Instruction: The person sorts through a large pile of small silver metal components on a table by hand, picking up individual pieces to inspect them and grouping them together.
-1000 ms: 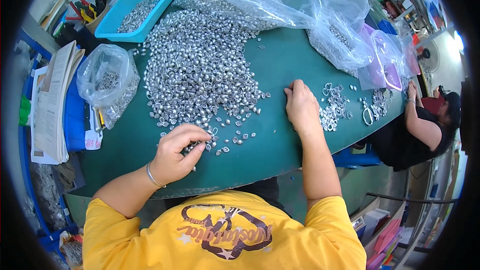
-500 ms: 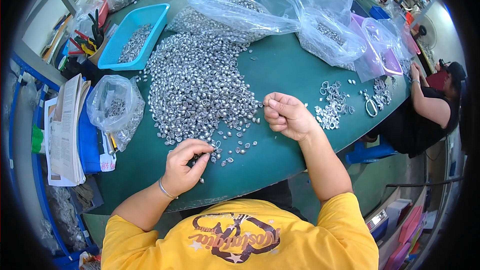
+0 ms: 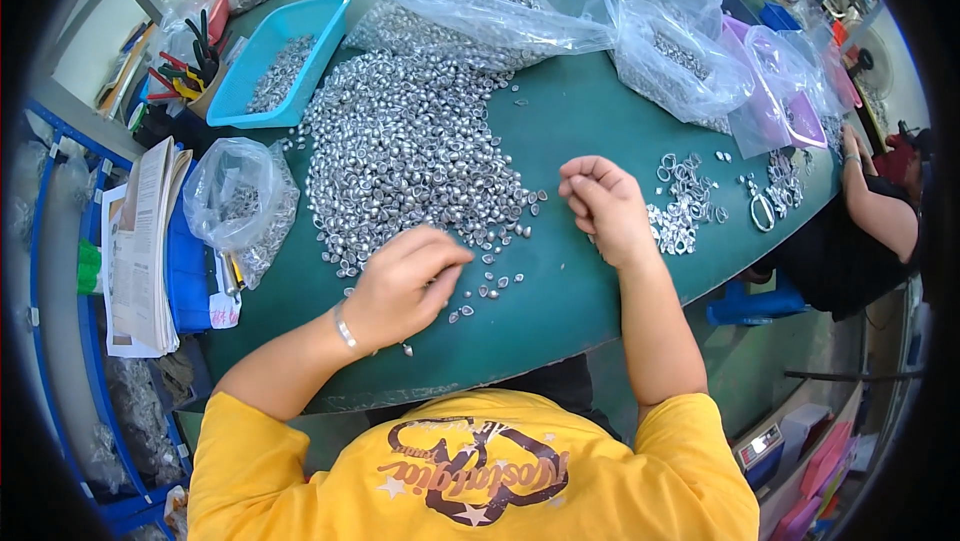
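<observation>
Handwork: holding left hand (image 3: 405, 279) half-curled at eight o'clock; having silvery metal pieces (image 3: 405, 146) heaped at eleven, presumably for reach; holding right hand (image 3: 610, 209) loosely folded at two; cannot tell either's contents.

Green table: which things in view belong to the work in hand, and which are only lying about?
Likely in the work:
big pile of metal pieces, beside the left hand
smaller metal cluster, beside the right hand

Likely just lying about:
papers
pliers-like tools
blue stool
</observation>
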The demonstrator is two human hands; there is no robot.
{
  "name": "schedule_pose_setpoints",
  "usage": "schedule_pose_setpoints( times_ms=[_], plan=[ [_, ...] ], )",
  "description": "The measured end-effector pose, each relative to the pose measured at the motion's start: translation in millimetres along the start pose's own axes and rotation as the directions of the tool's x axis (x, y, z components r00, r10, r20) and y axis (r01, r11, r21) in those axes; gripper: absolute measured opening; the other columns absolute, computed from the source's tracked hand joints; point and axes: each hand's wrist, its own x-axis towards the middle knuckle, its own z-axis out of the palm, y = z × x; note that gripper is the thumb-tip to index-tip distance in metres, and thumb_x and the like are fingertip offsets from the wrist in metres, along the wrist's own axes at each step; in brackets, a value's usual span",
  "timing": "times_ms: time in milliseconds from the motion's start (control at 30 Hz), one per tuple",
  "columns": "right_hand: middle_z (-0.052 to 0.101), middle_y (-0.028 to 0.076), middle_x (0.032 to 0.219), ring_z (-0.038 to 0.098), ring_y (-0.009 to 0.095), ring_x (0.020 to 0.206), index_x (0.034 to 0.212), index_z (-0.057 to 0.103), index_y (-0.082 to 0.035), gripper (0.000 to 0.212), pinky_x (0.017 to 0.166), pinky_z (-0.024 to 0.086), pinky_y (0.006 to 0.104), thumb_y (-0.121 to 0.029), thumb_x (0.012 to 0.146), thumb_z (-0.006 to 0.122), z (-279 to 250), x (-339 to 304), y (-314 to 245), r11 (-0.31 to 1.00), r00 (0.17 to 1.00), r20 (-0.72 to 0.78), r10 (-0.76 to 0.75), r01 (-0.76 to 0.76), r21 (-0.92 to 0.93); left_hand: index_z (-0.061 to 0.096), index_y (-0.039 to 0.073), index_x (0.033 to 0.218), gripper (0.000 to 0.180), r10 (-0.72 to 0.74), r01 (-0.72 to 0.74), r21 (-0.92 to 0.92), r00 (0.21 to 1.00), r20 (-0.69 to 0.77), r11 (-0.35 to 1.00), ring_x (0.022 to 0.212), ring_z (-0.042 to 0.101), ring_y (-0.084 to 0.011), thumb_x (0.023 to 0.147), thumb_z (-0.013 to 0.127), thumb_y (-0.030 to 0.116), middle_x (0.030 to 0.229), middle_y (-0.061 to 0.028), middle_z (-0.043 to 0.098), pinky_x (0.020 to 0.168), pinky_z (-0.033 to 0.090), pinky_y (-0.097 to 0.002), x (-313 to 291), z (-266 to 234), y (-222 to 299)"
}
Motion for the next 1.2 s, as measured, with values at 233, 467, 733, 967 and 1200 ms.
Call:
schedule_pose_setpoints(
  times_ms=[233, 467, 733, 967, 1200],
  plan=[
    [0.057, 0.015, 0.079, 0.057, 0.034, 0.075, 0.083, 0.062, -0.002, 0.01, 0.068, 0.047, 0.0392, -0.006, 0.075, 0.057, 19, -3, 23, 0.44, 0.846, 0.199, -0.495, 0.442, -0.782, 0.057, 0.004, 0.072, 0.008, 0.108, -0.135, 0.299, 0.988, 0.106, 0.945, 0.066, 0.054, -0.0271, 0.068, 0.064, 0.006, 0.071, -0.0079, 0.052, 0.058, 0.043, -0.0362, 49, 52, -22],
    [0.057, 0.015, 0.079, 0.057, 0.032, 0.073, 0.083, 0.061, -0.001, 0.008, 0.068, 0.047, 0.0363, -0.003, 0.076, 0.058, 20, -9, 23, 0.434, 0.853, 0.238, -0.465, 0.454, -0.778, 0.056, 0.004, 0.072, 0.009, 0.113, -0.158, 0.383, 0.984, 0.137, 0.91, 0.065, 0.054, -0.0266, 0.068, 0.064, 0.003, 0.074, -0.0081, 0.053, 0.059, 0.044, -0.0347, 47, 55, -28],
    [0.057, 0.0, 0.073, 0.045, 0.005, 0.059, 0.09, 0.061, 0.002, 0.011, 0.051, 0.037, 0.0185, -0.005, 0.081, 0.06, 13, -11, 4, 0.996, 0.959, 0.281, 0.041, -0.016, -0.091, 0.057, 0.0, 0.1, 0.015, -0.601, 0.533, -0.835, 0.714, 0.358, 0.136, 0.079, 0.06, -0.0157, 0.085, 0.054, 0.004, 0.092, -0.0103, 0.062, 0.075, 0.05, -0.0267, 26, 34, 0],
    [0.058, 0.002, 0.075, 0.04, 0.003, 0.053, 0.093, 0.058, 0.001, 0.012, 0.046, 0.03, 0.0154, -0.007, 0.084, 0.057, 15, -14, 6, 0.987, 0.917, 0.394, 0.066, -0.119, 0.112, 0.057, 0.002, 0.099, 0.014, -0.474, 0.44, -0.829, 0.681, 0.558, -0.345, 0.086, 0.061, -0.0168, 0.086, 0.054, 0.007, 0.095, -0.0115, 0.062, 0.077, 0.051, -0.0282, 12, 32, 0],
    [0.059, 0.001, 0.078, 0.047, 0.003, 0.062, 0.094, 0.06, 0.0, 0.013, 0.052, 0.035, 0.0159, -0.008, 0.084, 0.059, 15, -13, 11, 0.998, 0.938, 0.346, -0.016, -0.004, 0.058, 0.057, 0.002, 0.099, 0.014, -0.508, 0.4, -0.842, 0.673, 0.538, -0.362, 0.087, 0.061, -0.017, 0.086, 0.051, 0.003, 0.096, -0.0116, 0.062, 0.076, 0.051, -0.0273, 7, 35, -5]
  ],
)
